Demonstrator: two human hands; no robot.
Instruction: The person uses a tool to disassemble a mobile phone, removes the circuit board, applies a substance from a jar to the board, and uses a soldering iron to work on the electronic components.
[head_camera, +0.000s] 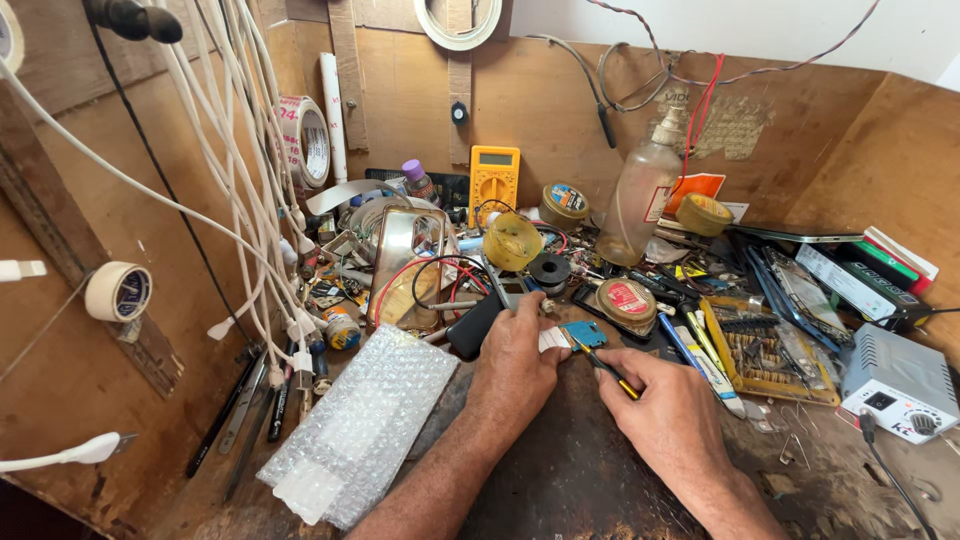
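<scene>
Mid-worktop (560, 480), our left hand (517, 362) pinches a small blue circuit board (584, 333) while our right hand (668, 408) grips a yellow-handled black screwdriver (606, 367) against it.

Mid-frame on the worktop (560, 470), the left hand (515, 362) and right hand (665, 405) meet over a small circuit board (584, 333). Bubble wrap (362, 425) lies lower left, cables (235, 150) hang upper left, a multimeter (494, 180) stands behind, a power supply (900, 385) sits far right.

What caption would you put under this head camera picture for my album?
Left hand pins a small blue circuit board on the cluttered workbench while the right hand works it with a yellow-handled tool.
</scene>
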